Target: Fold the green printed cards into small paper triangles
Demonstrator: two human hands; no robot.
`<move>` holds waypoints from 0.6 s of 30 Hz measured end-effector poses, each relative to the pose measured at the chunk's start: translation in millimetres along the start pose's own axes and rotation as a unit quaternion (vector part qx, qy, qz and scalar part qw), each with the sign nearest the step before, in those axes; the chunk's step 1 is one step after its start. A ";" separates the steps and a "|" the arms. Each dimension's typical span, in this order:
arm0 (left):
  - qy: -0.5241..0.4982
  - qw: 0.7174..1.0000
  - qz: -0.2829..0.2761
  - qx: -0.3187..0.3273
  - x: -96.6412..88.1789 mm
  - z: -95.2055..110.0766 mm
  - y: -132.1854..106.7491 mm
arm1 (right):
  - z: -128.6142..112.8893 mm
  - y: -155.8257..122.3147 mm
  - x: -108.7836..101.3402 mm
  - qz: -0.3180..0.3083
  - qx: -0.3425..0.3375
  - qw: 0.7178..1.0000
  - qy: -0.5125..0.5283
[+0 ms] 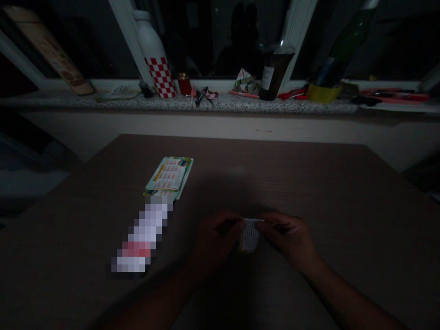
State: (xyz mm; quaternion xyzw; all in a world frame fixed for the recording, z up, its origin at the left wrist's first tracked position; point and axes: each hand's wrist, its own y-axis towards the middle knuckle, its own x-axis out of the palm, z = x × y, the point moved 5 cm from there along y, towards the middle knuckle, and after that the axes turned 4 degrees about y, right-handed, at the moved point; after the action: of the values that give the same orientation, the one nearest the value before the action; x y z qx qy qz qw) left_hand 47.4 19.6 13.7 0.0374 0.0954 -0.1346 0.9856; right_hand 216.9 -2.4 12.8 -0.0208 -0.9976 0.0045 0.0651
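A small printed paper piece [250, 236], white with rows of tiny text and a yellowish lower edge, hangs between my two hands above the table. My left hand [220, 238] pinches its upper left corner between thumb and fingers. At the upper right corner, my right hand [290, 233] grips it the same way. The print is too small and dark to read. Off to the left lies a stack of printed cards [168, 175], green-edged with red rows like a calendar. A blurred-out, light-coloured long item [146, 233] touches the stack's near end.
The brown table [309, 183] meets a white wall under a granite sill [227, 104]. On the sill stand a red-checked white bottle [160, 68], a dark cup [270, 80], a green bottle [350, 46], a small red jar [184, 85] and a tall tan cylinder [51, 50].
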 end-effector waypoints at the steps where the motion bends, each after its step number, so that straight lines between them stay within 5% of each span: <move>1: -0.003 1.000 -0.001 -0.002 0.2 -0.1 -0.1 | 0.6 0.0 -0.2 0.000 0.004 1.000 0.000; 18: -0.007 1.000 -0.009 0.015 -0.6 4.9 -1.0 | 4.3 -1.1 -2.0 -0.007 -0.015 1.000 -0.014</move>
State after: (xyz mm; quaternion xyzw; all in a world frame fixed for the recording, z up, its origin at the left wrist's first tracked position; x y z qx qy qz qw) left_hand 47.5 18.3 18.6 0.0503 0.0863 -0.1454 0.9843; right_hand 218.2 -3.6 8.3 -0.0147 -0.9985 -0.0102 0.0511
